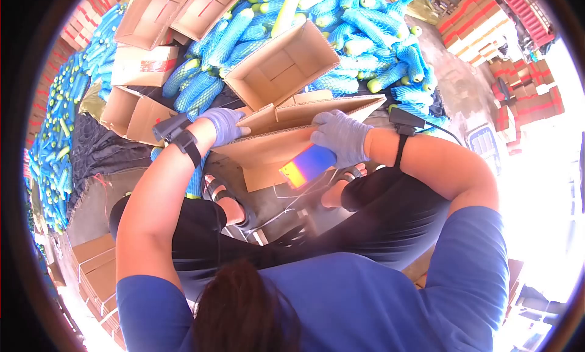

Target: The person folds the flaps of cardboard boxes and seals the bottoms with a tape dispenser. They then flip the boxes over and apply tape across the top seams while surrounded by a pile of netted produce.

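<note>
A partly folded cardboard box (268, 146) is held between my two gloved hands above my feet, flaps raised. My left hand (224, 125) grips its left end, fingers closed over the edge. At the right, my right hand (342, 136) is closed on the upper edge of the side panel. Just below that hand shows a bright blue, orange and yellow block (309, 165); I cannot make out what it is or whether the hand holds it. An open cardboard box (281, 66) stands just beyond, touching or close to the held one.
Long green vegetables in blue net sleeves (372, 32) are heaped ahead, with another heap (58, 145) at the left. More open boxes (152, 14) stand at the upper left. Stacked cartons (475, 26) and a red crate (527, 14) are at the upper right. Flattened cardboard (97, 267) lies lower left.
</note>
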{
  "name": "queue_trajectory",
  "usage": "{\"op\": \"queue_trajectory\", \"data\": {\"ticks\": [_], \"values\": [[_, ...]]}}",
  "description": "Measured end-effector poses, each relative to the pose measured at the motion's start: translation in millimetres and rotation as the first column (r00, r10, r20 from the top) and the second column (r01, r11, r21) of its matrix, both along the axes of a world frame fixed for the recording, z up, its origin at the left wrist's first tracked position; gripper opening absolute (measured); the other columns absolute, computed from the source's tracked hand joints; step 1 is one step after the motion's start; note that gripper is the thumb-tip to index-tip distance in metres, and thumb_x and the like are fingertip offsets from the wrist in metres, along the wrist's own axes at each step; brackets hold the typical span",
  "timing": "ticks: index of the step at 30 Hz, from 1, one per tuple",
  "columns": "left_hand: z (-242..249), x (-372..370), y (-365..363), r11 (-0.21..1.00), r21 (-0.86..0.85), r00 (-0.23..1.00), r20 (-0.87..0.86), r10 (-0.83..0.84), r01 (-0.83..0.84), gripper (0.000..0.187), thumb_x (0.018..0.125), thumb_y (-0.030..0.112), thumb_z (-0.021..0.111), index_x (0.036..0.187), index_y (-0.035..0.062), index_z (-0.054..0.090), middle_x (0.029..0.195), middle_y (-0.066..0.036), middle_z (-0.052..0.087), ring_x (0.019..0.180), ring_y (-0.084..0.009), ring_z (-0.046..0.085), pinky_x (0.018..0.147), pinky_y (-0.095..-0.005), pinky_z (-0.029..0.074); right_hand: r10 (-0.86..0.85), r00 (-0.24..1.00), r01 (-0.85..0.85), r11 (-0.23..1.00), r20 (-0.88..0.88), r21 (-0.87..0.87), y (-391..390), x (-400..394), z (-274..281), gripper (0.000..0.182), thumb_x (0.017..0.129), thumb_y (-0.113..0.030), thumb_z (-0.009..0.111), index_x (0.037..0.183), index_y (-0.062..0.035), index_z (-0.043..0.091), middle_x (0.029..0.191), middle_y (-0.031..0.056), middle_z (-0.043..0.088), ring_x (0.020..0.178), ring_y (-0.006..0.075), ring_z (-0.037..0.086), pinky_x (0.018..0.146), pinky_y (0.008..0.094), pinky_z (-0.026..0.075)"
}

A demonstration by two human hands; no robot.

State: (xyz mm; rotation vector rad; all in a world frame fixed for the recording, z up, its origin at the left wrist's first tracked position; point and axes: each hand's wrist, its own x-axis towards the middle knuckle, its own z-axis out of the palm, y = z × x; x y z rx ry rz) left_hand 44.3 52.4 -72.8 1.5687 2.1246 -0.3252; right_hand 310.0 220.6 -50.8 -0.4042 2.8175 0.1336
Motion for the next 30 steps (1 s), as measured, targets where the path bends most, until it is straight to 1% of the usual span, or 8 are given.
{"op": "queue_trajectory", "data": {"ticks": [13, 14, 15, 17, 20, 21, 26, 30], "values": [[-27, -56, -29, 0.668, 0.395, 0.736, 0.029, 0.677, -0.63, 0.035, 0.093, 0.022, 0.053, 0.115, -0.002, 0.067, 0.112, -0.024, 0.07, 0.105, -0.0408, 0.066, 0.093, -0.0463, 0.051, 0.088, 0.974, -0.014, 0.944, 0.21, -0.33, 3, 0, 26, 0.065, 0.065, -0.052, 0.078, 0.105, -0.0025, 0.068, 0.109, 0.0178, 0.067, 0.114, 0.0368, 0.059, 0.095, 0.0413, 0.05], [-27, -46, -20, 0.969, 0.104, 0.89, -0.384, 0.246, -0.223, 0.031, 0.094, 0.018, 0.052, 0.114, 0.0002, 0.069, 0.112, -0.021, 0.071, 0.104, -0.037, 0.068, 0.092, -0.0447, 0.05, 0.079, 0.976, -0.004, 0.939, 0.205, -0.344, 4, -8, 29, 0.065, 0.065, -0.052, 0.078, 0.105, -0.0025, 0.068, 0.109, 0.0178, 0.067, 0.114, 0.0368, 0.059, 0.095, 0.0413, 0.05], [-29, -34, -11, 0.927, -0.342, 0.762, -0.556, -0.333, 0.156, 0.029, 0.095, 0.014, 0.052, 0.112, 0.0023, 0.072, 0.112, -0.019, 0.072, 0.104, -0.0333, 0.069, 0.091, -0.043, 0.05, 0.1, 0.936, -0.01, 0.965, 0.337, -0.26, 6, -18, 35, 0.064, 0.065, -0.05, 0.08, 0.107, -0.0032, 0.067, 0.109, 0.0175, 0.067, 0.111, 0.0358, 0.06, 0.094, 0.0409, 0.05], [-27, -13, 1, 0.89, -0.411, 0.738, -0.535, -0.411, 0.197, 0.028, 0.095, 0.009, 0.051, 0.108, 0.0072, 0.076, 0.112, -0.014, 0.074, 0.105, -0.0252, 0.069, 0.091, -0.0385, 0.046, 0.1, 0.883, -0.021, 0.984, 0.458, -0.175, 21, -24, 37, 0.064, 0.064, -0.048, 0.081, 0.109, -0.0039, 0.066, 0.109, 0.0171, 0.066, 0.108, 0.0349, 0.062, 0.093, 0.0406, 0.05], [-28, -19, 7, 0.813, -0.555, 0.758, -0.451, -0.472, 0.177, 0.028, 0.096, 0.013, 0.054, 0.113, 0.0049, 0.074, 0.119, -0.009, 0.072, 0.115, -0.0253, 0.065, 0.097, -0.0392, 0.045, -0.187, 0.918, 0.395, 0.521, 0.351, -0.757, 61, -12, 34, 0.062, 0.061, -0.029, 0.086, 0.114, -0.0037, 0.065, 0.1, 0.0086, 0.068, 0.097, 0.0204, 0.065, 0.084, 0.0342, 0.052], [-55, -38, 4, 0.85, -0.502, 0.783, -0.461, -0.417, 0.157, 0.028, 0.096, 0.013, 0.055, 0.114, 0.0043, 0.074, 0.121, -0.008, 0.071, 0.117, -0.0251, 0.065, 0.096, -0.0409, 0.047, -0.008, 0.85, 0.522, -0.124, 0.527, -0.844, 63, -11, 31, 0.067, 0.065, -0.031, 0.087, 0.12, -0.002, 0.061, 0.102, 0.0088, 0.068, 0.096, 0.0205, 0.066, 0.089, 0.036, 0.052], [-20, 13, 31, 0.916, -0.301, 0.915, -0.378, 0.142, -0.267, 0.048, 0.094, 0.025, 0.06, 0.134, 0.0001, 0.051, 0.13, -0.018, 0.064, 0.123, -0.0327, 0.062, 0.098, -0.0484, 0.05, -0.204, 0.717, 0.451, -0.594, 0.667, -0.666, 108, -32, -6, 0.052, 0.08, -0.03, 0.075, 0.123, -0.0036, 0.061, 0.108, 0.0098, 0.069, 0.101, 0.0201, 0.068, 0.095, 0.0349, 0.053], [-32, 28, 33, 0.792, -0.036, 0.792, 0.005, 0.61, -0.609, 0.068, 0.096, 0.046, 0.052, 0.139, -0.0064, 0.045, 0.136, -0.027, 0.057, 0.125, -0.0419, 0.058, 0.103, -0.0467, 0.047, -0.236, 0.801, 0.413, -0.447, 0.55, -0.793, 76, -73, -47, 0.058, 0.08, -0.028, 0.078, 0.126, -0.0011, 0.057, 0.112, 0.0082, 0.066, 0.103, 0.0194, 0.063, 0.096, 0.0345, 0.049]]}}
